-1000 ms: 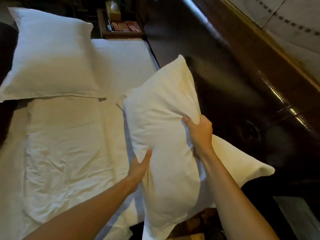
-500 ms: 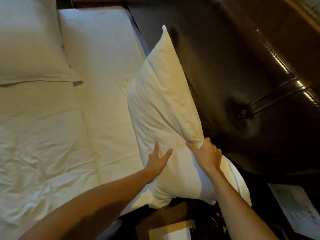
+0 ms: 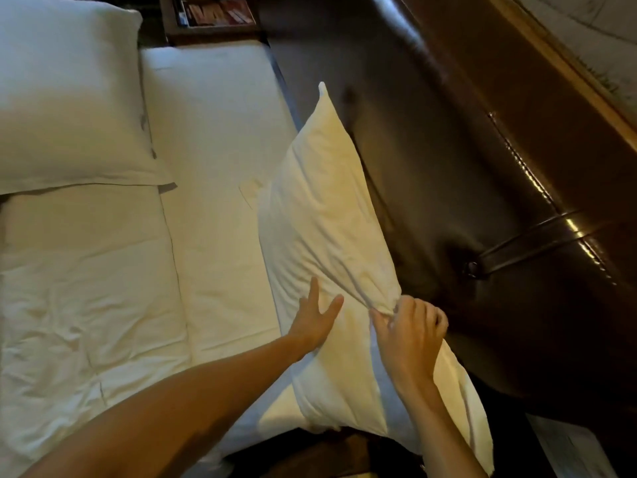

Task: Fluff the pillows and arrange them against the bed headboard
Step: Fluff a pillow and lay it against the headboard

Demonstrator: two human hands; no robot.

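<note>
A white pillow [image 3: 331, 215] stands on its long edge on the bed, leaning against the dark padded headboard [image 3: 465, 160]. My right hand [image 3: 410, 336] pinches a bunch of its cover near the upper edge. My left hand [image 3: 315, 320] lies flat and open against the pillow's front face, fingers spread. A second white pillow [image 3: 69, 98] lies flat on the bed at the upper left, away from the headboard.
The bed has a white sheet [image 3: 220, 160] and a creased white duvet [image 3: 86, 288]. A wooden bedside table [image 3: 213, 19] with printed cards stands beyond the bed's far side. A dark strap with a stud [image 3: 472, 267] crosses the headboard. Paper [image 3: 565, 446] lies at the lower right.
The pillow went from being held up in the air down onto the bed against the headboard. My left hand shifted onto its front face; my right hand now pinches the cover.
</note>
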